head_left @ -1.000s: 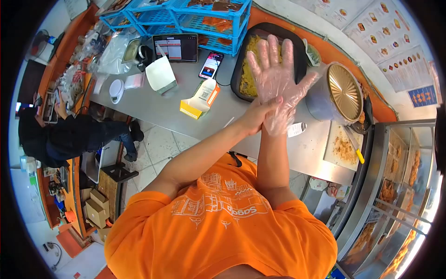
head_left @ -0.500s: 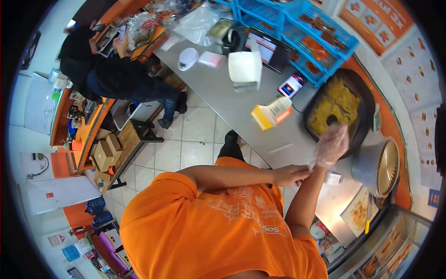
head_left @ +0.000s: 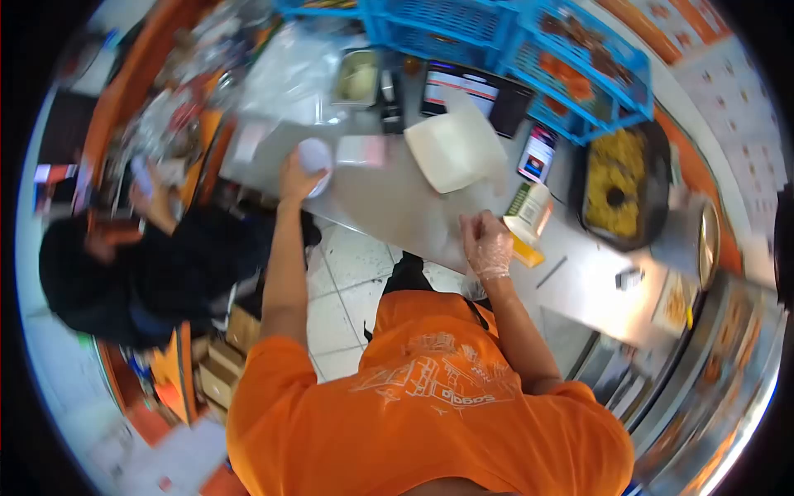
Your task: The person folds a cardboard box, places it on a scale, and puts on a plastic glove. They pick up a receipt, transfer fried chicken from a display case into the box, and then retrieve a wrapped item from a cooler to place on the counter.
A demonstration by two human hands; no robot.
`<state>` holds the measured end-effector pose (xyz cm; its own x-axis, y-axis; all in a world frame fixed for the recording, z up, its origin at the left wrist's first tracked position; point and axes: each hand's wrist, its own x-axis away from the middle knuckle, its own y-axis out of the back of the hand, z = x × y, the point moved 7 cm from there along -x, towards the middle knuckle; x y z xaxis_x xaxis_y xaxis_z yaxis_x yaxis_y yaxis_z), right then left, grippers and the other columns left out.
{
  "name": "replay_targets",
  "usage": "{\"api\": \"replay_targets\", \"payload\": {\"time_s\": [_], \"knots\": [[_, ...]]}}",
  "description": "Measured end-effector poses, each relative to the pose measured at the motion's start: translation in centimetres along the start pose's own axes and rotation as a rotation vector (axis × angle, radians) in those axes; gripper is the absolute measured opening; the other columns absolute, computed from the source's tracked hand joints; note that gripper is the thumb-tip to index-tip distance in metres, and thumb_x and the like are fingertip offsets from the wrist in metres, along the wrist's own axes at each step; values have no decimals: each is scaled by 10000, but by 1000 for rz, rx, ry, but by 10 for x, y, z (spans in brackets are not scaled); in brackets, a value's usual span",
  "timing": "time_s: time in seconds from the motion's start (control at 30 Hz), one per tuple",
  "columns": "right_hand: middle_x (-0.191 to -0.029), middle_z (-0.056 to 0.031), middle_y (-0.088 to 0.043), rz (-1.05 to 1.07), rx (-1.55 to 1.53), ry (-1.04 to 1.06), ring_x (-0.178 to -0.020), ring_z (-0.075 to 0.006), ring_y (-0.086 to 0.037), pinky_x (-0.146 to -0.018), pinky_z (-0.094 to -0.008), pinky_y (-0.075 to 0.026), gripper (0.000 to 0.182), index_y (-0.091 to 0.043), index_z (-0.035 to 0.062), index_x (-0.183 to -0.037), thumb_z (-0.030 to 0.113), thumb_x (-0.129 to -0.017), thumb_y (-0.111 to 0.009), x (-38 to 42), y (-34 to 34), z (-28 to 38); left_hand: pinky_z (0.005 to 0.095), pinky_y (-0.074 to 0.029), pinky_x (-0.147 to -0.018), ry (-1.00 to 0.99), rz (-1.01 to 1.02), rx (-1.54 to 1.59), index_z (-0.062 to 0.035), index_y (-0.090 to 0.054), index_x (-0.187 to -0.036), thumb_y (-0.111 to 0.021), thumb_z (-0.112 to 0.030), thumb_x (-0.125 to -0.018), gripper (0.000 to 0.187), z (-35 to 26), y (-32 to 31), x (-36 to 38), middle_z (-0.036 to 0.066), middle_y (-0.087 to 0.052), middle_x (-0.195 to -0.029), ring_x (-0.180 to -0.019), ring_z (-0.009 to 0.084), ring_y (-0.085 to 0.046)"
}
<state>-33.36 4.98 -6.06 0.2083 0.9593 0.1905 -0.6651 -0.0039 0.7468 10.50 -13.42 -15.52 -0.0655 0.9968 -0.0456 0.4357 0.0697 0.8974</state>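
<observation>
My left hand [head_left: 296, 178] reaches out to the far left of the counter, with its fingers around the edge of a white oval kitchen scale [head_left: 316, 162]. My right hand [head_left: 486, 246], in a clear plastic glove, hangs over the counter's front edge with its fingers curled in; nothing shows in it. Just right of it stands a yellow and white carton [head_left: 528, 211]. A white open food box [head_left: 456, 153] sits beyond, between my two hands. Beside the scale lies a pink and white stack [head_left: 361, 151].
A black pan of yellow food [head_left: 616, 178] stands at the right, near a phone [head_left: 538, 151]. Blue crates [head_left: 447, 33] and a tablet [head_left: 463, 91] line the back. At the left, a person in black [head_left: 157, 264] holds a phone. Cardboard boxes [head_left: 222, 372] lie below.
My right hand has left the pan and moved left to beside the carton. My left hand has gone from my right wrist to the scale. The view has turned left.
</observation>
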Motion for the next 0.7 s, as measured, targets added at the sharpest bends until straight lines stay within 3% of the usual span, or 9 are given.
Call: {"api": "replay_targets", "payload": {"time_s": [0.03, 0.1, 0.23, 0.3, 0.37, 0.5, 0.53, 0.67, 0.7], "knots": [[-821, -110, -683, -43, 8, -71, -732, -243, -674, -646, -394, -527, 318, -623, 47, -1012, 283, -835, -744, 1, 13, -10, 439, -371, -1105, 33, 96, 23, -23, -408, -1428, -859, -402, -617, 1002, -8, 8, 0, 257, -462, -1381, -1295, 404, -435], [-950, -111, -692, -438, 257, 102, -946, -239, -665, -918, -471, -484, 405, -624, 73, -1073, 354, -811, -752, 23, 62, -18, 448, -388, -1091, -10, 108, -83, 24, -409, -1415, -863, -346, -636, 974, -21, 18, 0, 242, -497, -1360, -1272, 403, -463], [-1091, -98, -660, -446, 675, 112, -1147, -243, -578, -1122, -563, -277, 393, -622, 93, -1129, 321, -827, -726, 35, 71, -64, 464, -403, -1066, -24, 86, -116, -10, -432, -1407, -858, -281, -616, 939, -21, 29, 18, 251, -498, -1303, -1246, 419, -461], [-1141, -77, -632, 271, 606, -146, -1234, -239, -510, -1174, -608, -126, 353, -625, 113, -1160, 272, -852, -693, 38, 37, -116, 463, -418, -1044, 32, 110, 118, -33, -412, -1428, -872, -270, -595, 980, -41, 43, 43, 244, -474, -1317, -1249, 403, -463], [-1142, -72, -615, 22, 377, -81, -1165, -235, -555, -1150, -606, -185, 287, -647, 150, -1128, 217, -852, -690, 73, 61, -100, 471, -444, -1015, -72, 196, 263, -74, -362, -1465, -876, -241, -584, 1033, -83, 38, 70, 201, -439, -1348, -1242, 367, -475], [-1213, -118, -603, -389, -82, 14, -1214, -298, -540, -1097, -545, -345, 283, -674, 115, -1071, 93, -797, -738, 141, 118, -55, 464, -430, -1042, 99, 827, 1134, -118, -297, -1497, -833, -272, -585, 1070, -263, -38, 166, 135, -379, -1430, -1300, 300, -429], [-1251, -138, -596, -510, -284, 85, -1255, -325, -522, -1073, -523, -396, 301, -680, 100, -1065, 49, -777, -749, 155, 138, -43, 442, -388, -1088, -110, 877, 1187, -114, -291, -1498, -830, -270, -590, 1068, -313, -57, 185, 108, -370, -1449, -1342, 273, -395], [-1343, -169, -564, -473, -323, 204, -1314, -384, -482, -1043, -483, -444, 430, -642, 78, -1191, 11, -774, -720, 191, 181, -65, 417, -388, -1095, -127, 1325, 1357, -146, -291, -1503, -869, -172, -580, 1089, -459, -138, 280, 59, -415, -1418, -1325, 250, -423], [-1343, -169, -564, -506, -310, 188, -1314, -384, -482, -1043, -483, -444, 430, -642, 78, -1191, 11, -774, -720, 204, 192, -89, 411, -415, -1074, 7, 1488, 1388, -153, -307, -1494, -857, -122, -612, 1040, -486, -160, 302, 61, -453, -1389, -1300, 251, -455]]}}
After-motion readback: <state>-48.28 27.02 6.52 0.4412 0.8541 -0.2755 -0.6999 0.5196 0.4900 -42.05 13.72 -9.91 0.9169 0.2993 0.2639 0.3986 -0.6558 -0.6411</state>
